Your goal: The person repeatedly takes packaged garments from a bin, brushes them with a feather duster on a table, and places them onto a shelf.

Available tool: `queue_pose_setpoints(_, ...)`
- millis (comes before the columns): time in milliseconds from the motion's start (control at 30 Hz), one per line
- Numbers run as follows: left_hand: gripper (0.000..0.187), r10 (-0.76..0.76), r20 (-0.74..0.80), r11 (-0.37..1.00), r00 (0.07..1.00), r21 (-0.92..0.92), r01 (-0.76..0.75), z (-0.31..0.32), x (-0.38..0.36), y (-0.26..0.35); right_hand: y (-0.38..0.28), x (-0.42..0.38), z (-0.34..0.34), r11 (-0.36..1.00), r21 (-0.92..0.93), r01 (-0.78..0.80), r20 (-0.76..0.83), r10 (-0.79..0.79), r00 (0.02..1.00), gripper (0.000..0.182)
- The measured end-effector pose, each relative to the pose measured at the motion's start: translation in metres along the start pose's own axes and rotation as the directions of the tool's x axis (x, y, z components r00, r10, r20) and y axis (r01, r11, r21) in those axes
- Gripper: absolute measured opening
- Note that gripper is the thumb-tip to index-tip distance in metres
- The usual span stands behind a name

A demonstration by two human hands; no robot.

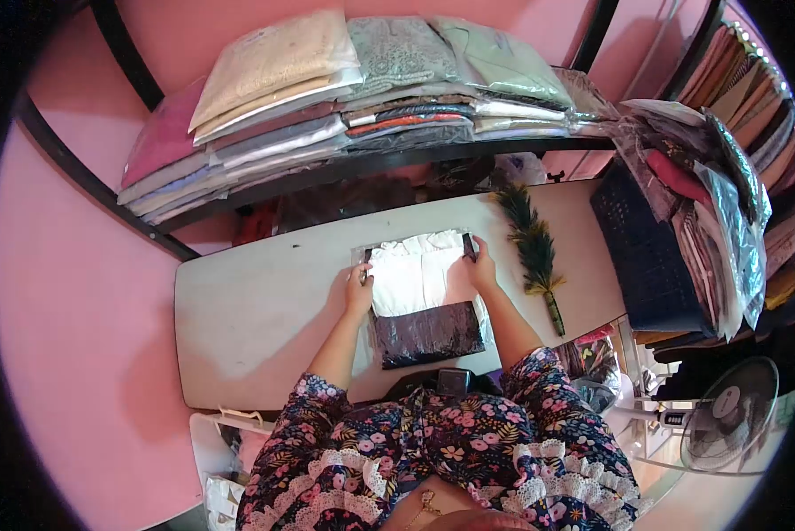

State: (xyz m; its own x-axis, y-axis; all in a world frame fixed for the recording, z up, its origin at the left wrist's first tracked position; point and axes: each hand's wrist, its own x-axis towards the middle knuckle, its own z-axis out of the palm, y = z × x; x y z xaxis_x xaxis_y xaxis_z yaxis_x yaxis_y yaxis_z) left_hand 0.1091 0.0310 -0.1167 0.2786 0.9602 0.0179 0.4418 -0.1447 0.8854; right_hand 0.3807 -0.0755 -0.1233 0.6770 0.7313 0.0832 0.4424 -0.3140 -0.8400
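A folded garment (419, 274), white on top with a dark lower part, lies on the white table in a clear plastic bag (428, 336). Ruffles run along its far edge. My left hand (359, 288) is closed at the bag's left side, fingers at the edge. On the opposite side, my right hand (480, 265) pinches the upper right edge near a dark strip of cloth. The undersides of both hands' grips are hidden.
A green feather-like duster (532, 243) lies to the right on the table (265, 301). Beyond it stands a dark blue basket (649, 252) heaped with bagged clothes. A shelf (265, 184) stacked with bagged garments spans the back. A fan (732, 411) is at lower right.
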Motion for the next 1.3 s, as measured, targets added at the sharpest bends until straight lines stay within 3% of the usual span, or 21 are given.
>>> queue_pose_setpoints(133,0.032,-0.112,0.042,0.993,0.993,-0.034,0.114,-0.005,-0.011,0.0,-0.007,-0.007,-0.002,0.998,-0.039,-0.047,0.102,0.051,0.994,0.056)
queue_pose_setpoints(200,0.035,-0.088,0.029,0.996,0.996,-0.024,0.088,-0.001,-0.008,-0.004,-0.008,-0.005,-0.008,0.994,0.002,0.106,0.083,-0.105,0.991,0.044)
queue_pose_setpoints(233,0.037,-0.009,0.012,0.999,1.0,-0.037,0.01,0.004,-0.003,-0.01,-0.004,-0.001,-0.01,0.982,0.178,0.071,0.089,-0.088,0.992,0.032)
queue_pose_setpoints(300,0.04,0.074,-0.042,0.997,0.996,-0.025,-0.075,0.014,-0.004,-0.006,0.009,0.008,-0.013,0.967,0.246,0.07,0.107,-0.099,0.989,0.029)
queue_pose_setpoints(467,0.04,0.023,-0.04,0.984,0.999,-0.178,-0.03,0.03,-0.02,0.088,-0.017,0.033,-0.082,0.918,0.377,0.12,0.133,-0.182,0.974,0.029)
queue_pose_setpoints(533,0.041,0.103,-0.095,0.954,0.99,-0.271,-0.125,0.043,-0.026,0.146,-0.042,0.05,-0.134,0.918,0.38,0.112,0.139,-0.176,0.974,0.028)
queue_pose_setpoints(600,0.041,0.1,-0.089,0.955,0.991,-0.271,-0.12,0.058,-0.024,0.2,-0.046,0.082,-0.175,0.859,0.443,0.258,0.078,-0.323,0.943,0.028)
queue_pose_setpoints(700,0.04,0.214,-0.105,0.926,0.971,-0.295,-0.236,0.091,-0.013,0.286,-0.067,0.135,-0.259,0.773,0.457,0.44,-0.062,-0.465,0.883,0.029)
queue_pose_setpoints(767,0.041,0.357,-0.116,0.897,0.927,-0.234,-0.375,0.108,0.0,0.34,-0.084,0.173,-0.315,0.741,0.435,0.512,-0.097,-0.526,0.845,0.029)
queue_pose_setpoints(833,0.043,0.429,-0.09,0.85,0.899,-0.296,-0.436,0.113,0.013,0.387,-0.107,0.202,-0.356,0.708,0.475,0.522,-0.117,-0.537,0.835,0.03)
queue_pose_setpoints(1000,0.049,0.531,0.018,0.806,0.847,-0.318,-0.498,0.131,0.073,0.512,-0.155,0.301,-0.437,0.612,0.445,0.654,-0.301,-0.585,0.753,0.028)
queue_pose_setpoints(1100,0.048,0.599,0.012,0.773,0.801,-0.272,-0.574,0.128,0.091,0.535,-0.171,0.314,-0.458,0.626,0.457,0.632,-0.3,-0.56,0.772,0.029)
queue_pose_setpoints(1167,0.047,0.691,-0.004,0.719,0.723,-0.1,-0.687,0.121,0.102,0.534,-0.182,0.308,-0.459,0.632,0.436,0.641,-0.345,-0.54,0.768,0.026)
queue_pose_setpoints(1200,0.047,0.695,-0.009,0.715,0.719,-0.1,-0.692,0.119,0.109,0.534,-0.182,0.314,-0.461,0.603,0.451,0.658,-0.357,-0.554,0.752,0.026)
queue_pose_setpoints(1267,0.049,0.833,-0.081,0.551,0.547,0.038,-0.833,0.114,0.121,0.546,-0.195,0.306,-0.471,0.58,0.441,0.685,-0.395,-0.56,0.728,0.026)
queue_pose_setpoints(1300,0.049,0.838,-0.088,0.544,0.539,0.047,-0.838,0.111,0.123,0.556,-0.2,0.306,-0.476,0.514,0.445,0.733,-0.463,-0.569,0.68,0.025)
